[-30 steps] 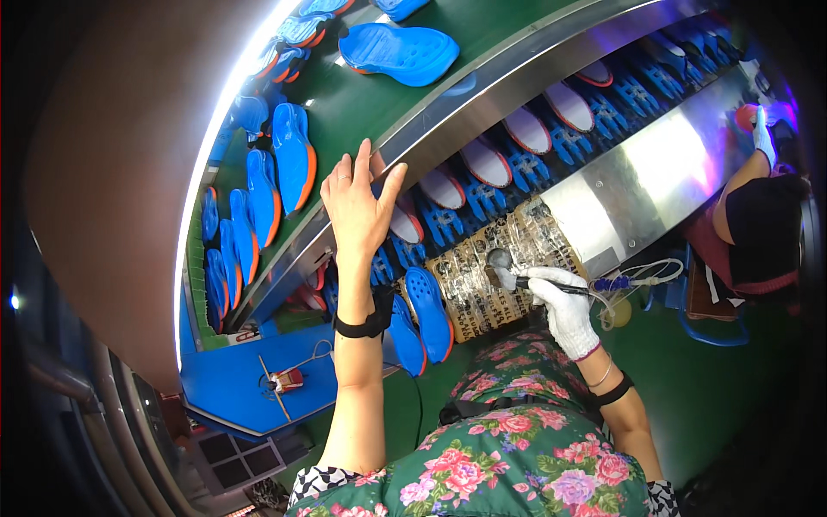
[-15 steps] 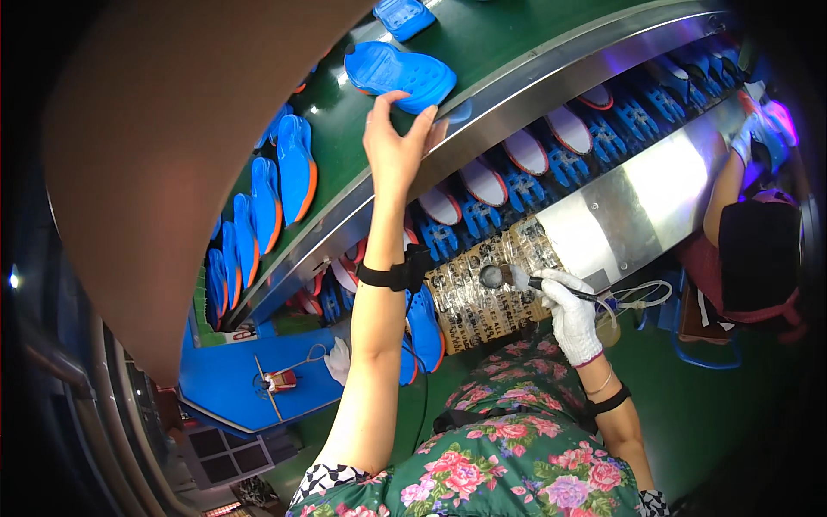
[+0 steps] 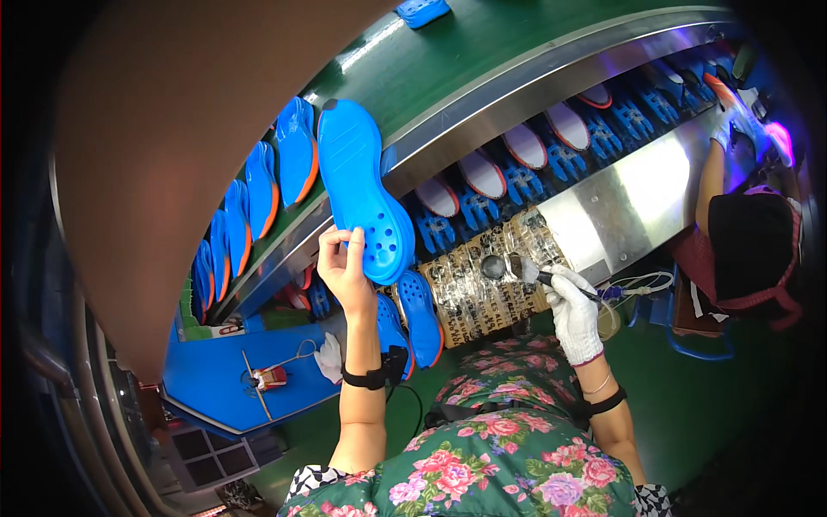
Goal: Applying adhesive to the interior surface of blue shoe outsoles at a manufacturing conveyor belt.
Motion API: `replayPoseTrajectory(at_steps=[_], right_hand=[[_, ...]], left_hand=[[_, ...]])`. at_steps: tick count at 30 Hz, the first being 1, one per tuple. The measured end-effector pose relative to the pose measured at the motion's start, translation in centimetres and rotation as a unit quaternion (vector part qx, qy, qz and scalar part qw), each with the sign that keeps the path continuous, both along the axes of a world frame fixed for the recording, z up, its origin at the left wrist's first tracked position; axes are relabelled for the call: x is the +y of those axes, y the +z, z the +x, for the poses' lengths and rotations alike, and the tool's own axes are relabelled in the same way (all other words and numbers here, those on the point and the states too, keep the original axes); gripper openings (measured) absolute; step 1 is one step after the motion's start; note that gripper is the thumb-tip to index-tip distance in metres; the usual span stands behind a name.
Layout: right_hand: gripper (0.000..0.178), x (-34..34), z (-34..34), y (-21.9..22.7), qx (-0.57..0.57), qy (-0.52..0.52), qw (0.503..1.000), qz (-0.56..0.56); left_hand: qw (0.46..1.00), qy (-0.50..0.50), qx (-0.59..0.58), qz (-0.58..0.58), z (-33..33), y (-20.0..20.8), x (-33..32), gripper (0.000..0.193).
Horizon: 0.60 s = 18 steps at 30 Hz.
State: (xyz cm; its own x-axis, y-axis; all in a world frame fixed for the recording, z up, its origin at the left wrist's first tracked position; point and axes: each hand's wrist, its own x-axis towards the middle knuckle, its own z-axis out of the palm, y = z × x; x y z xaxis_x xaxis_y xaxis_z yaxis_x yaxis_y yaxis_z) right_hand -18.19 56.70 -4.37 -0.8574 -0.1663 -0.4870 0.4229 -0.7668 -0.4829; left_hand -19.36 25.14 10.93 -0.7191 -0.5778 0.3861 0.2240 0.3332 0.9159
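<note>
My bare left hand [image 3: 345, 271] pinches a blue shoe sole [image 3: 355, 172] by its toe part, thumb on the face near a group of round holes. The sole stands tilted over the metal edge of the conveyor. In a white knit glove, my right hand [image 3: 570, 314] grips a brush [image 3: 525, 269] with a dark handle. Its head is just right of a small round dark cup [image 3: 493, 267] on a ledge [image 3: 482, 306] wrapped in brown tape. Beside that ledge, below the held sole, hang two blue soles [image 3: 419, 319] with orange edges.
A green conveyor belt [image 3: 491, 52] carries several blue soles [image 3: 297, 151] along the left. Below its metal rail, white-faced soles [image 3: 482, 172] alternate with blue holders. At right a co-worker [image 3: 749, 250] handles a shoe near purple light. A blue table [image 3: 207, 370] stands lower left.
My left hand has lifted the blue sole off the belt and drawn it toward me, turning it lengthwise. My right hand with the brush has barely moved.
</note>
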Motion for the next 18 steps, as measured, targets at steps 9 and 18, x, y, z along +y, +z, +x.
replayPoseTrajectory(at_steps=[9,18], right_hand=[[0.02,-2.7,2.1,-0.2,0.021,0.019,0.999,0.017],[0.02,-3.0,4.5,-1.4,-0.001,0.025,1.0,0.009]], left_hand=[[0.964,-0.165,-0.122,0.171,-12.0,5.7,-2.4,0.053],[0.702,0.102,-0.359,-0.607,-22.6,10.3,-14.7,0.072]])
